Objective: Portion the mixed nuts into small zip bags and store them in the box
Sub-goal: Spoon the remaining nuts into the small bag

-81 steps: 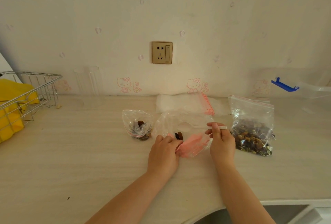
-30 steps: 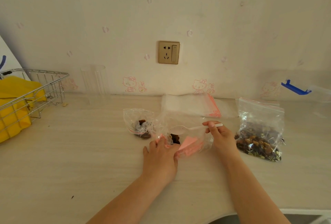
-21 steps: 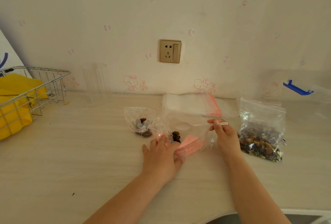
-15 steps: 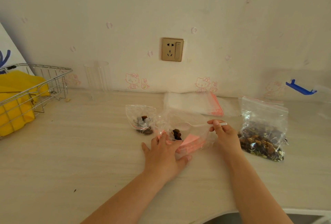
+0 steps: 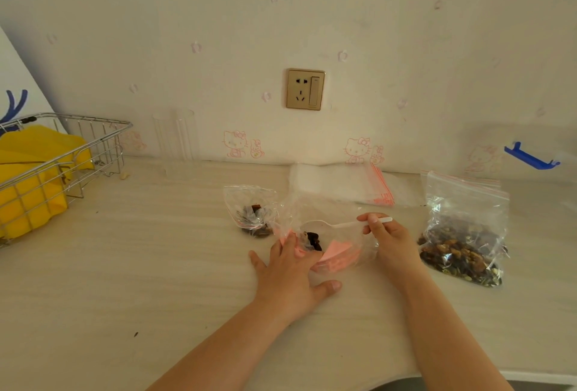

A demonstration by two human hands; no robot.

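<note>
Filling the second small bag with a spoon

The left hand (image 5: 288, 268) lies flat with straight fingers on the mouth of the small zip bag (image 5: 331, 243) on the bench (image 5: 125, 281), while the right hand (image 5: 387, 239) pinches the white spoon (image 5: 335, 225) whose bowl is inside it. A few nuts are already in. One filled bag (image 5: 251, 214) lies just beside; the big bag of mixed nuts (image 5: 462, 231) is to the right. Next, I think, the spoon must go back for another scoop.
</note>
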